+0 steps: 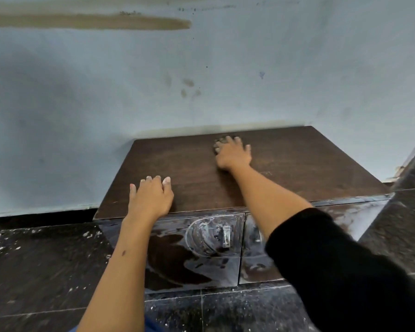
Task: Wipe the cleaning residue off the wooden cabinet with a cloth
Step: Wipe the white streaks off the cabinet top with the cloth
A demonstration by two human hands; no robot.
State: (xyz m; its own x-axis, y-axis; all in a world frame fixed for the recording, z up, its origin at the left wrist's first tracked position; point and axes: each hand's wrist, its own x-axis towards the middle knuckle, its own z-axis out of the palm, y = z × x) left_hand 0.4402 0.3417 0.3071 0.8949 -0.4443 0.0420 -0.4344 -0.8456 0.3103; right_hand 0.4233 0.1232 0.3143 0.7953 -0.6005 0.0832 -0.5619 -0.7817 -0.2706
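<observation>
While pressed flat against the far middle of the cabinet top, right hand (233, 152) with fingers spread over a small dark cloth (222, 140), only the cloth's far edge peeking out beyond the fingertips. No clear curl of fingers round the cloth; more of a flat press than a pinch. Right forearm bare from the wrist, then a black sleeve (333, 264) from the elbow back toward the camera.

Left hand (151, 196) resting on the near left part of the same top, close to the front edge, fingers slightly bent with tips on the wood, holding nothing. Pale residue on the fingertips of that hand.

Wooden cabinet (285, 164) low and dark brown, set against a pale blue wall (106, 92), its top matte and mostly even in colour. Front face (177, 259) split into two panels, streaked and smeared with whitish cleaning residue, a swirled arc of it on the left panel around a small metal handle (226, 236).

Dark tiled floor (34, 271) in front and to the left, flecked with white specks. Brownish stain (94, 22) running across the wall high up, smaller smudges lower down above the cabinet.
</observation>
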